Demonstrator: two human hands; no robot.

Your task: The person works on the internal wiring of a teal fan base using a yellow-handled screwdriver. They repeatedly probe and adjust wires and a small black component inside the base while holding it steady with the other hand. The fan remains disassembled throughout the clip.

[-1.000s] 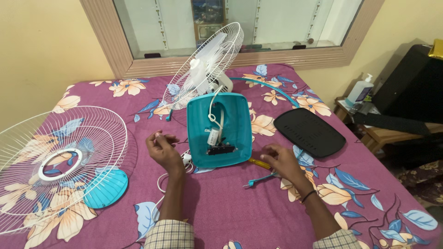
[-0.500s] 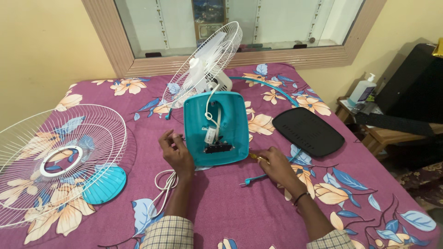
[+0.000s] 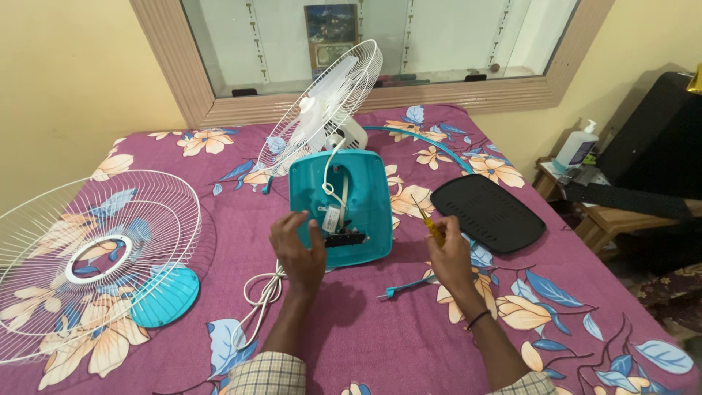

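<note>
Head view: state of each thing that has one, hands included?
Teal fan base: open, wiring exposed.
Black cover: off, lying beside the base.
Front grille: detached, flat on the bed.
Left hand: on the base edge, holding nothing.
Right hand: gripping a yellow screwdriver, tip up.

Left hand (image 3: pixel 298 252) on teal fan base (image 3: pixel 344 205); right hand (image 3: pixel 451 257) grips screwdriver (image 3: pixel 428 222).

Bright, even indoor light, soft shadows under the arms, sharp focus, slight wide-angle bending at edges.
</note>
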